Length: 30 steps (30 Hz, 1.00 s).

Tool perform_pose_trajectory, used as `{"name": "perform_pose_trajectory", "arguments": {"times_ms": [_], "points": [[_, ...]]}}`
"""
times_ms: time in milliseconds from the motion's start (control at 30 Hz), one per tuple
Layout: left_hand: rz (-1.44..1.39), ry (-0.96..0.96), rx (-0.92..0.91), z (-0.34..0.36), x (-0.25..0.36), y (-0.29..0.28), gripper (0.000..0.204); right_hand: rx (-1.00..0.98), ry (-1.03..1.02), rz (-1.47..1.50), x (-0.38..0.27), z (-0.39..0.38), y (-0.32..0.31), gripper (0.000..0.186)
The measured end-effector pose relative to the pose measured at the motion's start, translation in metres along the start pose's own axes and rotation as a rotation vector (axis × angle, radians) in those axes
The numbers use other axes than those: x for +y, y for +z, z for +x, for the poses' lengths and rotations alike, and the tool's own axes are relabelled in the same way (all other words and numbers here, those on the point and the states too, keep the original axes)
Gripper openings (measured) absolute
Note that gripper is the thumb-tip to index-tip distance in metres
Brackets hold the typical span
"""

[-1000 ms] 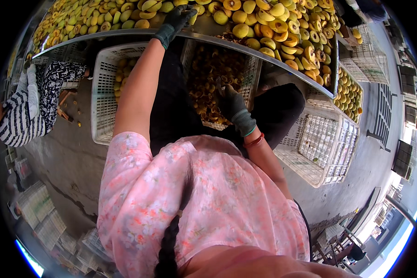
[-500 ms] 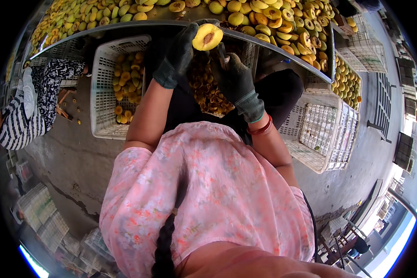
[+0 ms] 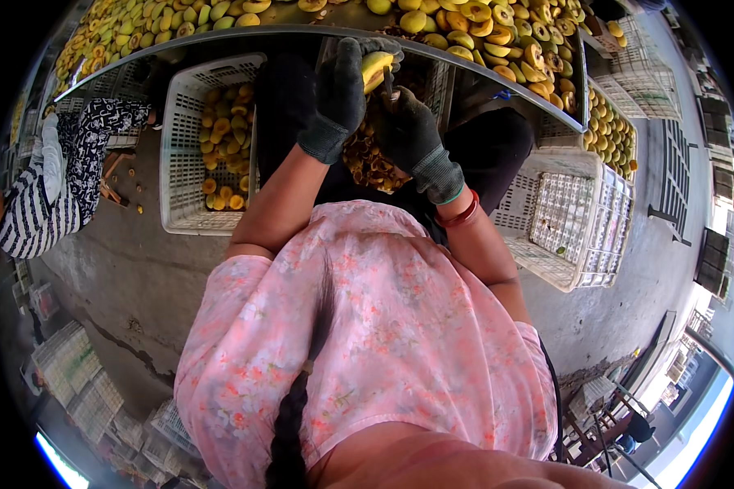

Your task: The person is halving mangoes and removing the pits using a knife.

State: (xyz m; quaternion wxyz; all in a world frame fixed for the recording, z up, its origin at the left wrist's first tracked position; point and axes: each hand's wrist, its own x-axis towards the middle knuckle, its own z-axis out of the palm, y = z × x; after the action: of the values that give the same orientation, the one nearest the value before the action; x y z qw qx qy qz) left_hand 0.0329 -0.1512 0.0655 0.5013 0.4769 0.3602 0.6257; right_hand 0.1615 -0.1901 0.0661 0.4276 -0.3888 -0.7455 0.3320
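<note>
The yellow fruit half (image 3: 376,67) is clamped in the gloved left hand (image 3: 342,91), near the edge of the surface (image 3: 285,30). A small tool (image 3: 389,84), apparently bladed though partly hidden, is clasped by the gloved right hand (image 3: 409,134) beside it.

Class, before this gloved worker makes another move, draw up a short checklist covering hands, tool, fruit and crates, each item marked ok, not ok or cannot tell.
1. Fruit piece held in the left hand: ok.
2. Tool gripped in the right hand: ok.
3. Tool's tip clear of the left hand: cannot tell; they overlap too closely in this view.
4. Both hands covered: ok, dark gloves on each.
5. Wrists free of jewellery: not ok; a red bangle sits on the right wrist.
6. White crate on the left has room: ok, bare crate surface shows beside its fruit.
</note>
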Motion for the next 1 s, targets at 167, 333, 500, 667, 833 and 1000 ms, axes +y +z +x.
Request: {"name": "perform_pose_trajectory", "arguments": {"times_ms": [167, 333, 500, 667, 833, 1000], "points": [[-0.15, -0.054, 0.059, -0.002, -0.01, 0.005, 0.056, -0.009, 0.034, 0.105, 0.012, -0.007, 0.014, 0.01], [-0.311, -0.139, 0.019, -0.002, 0.002, 0.005, 0.055, -0.16, 0.406, 0.492, -0.008, -0.007, 0.001, 0.007], [-0.139, -0.125, 0.028, 0.002, -0.021, -0.008, 0.057, -0.219, 0.6, 0.63, -0.025, -0.007, -0.003, 0.005], [-0.161, -0.092, -0.115, 0.0, -0.019, -0.014, 0.062, -0.323, 0.776, 0.903, -0.033, -0.006, -0.012, 0.004], [-0.187, -0.115, -0.199, -0.001, -0.014, -0.012, 0.064, -0.317, 0.839, 0.958, -0.038, -0.004, -0.015, 0.004], [-0.1, -0.05, -0.205, -0.006, -0.013, -0.011, 0.065, -0.464, 0.644, 0.773, -0.021, -0.011, -0.011, 0.006]]}}
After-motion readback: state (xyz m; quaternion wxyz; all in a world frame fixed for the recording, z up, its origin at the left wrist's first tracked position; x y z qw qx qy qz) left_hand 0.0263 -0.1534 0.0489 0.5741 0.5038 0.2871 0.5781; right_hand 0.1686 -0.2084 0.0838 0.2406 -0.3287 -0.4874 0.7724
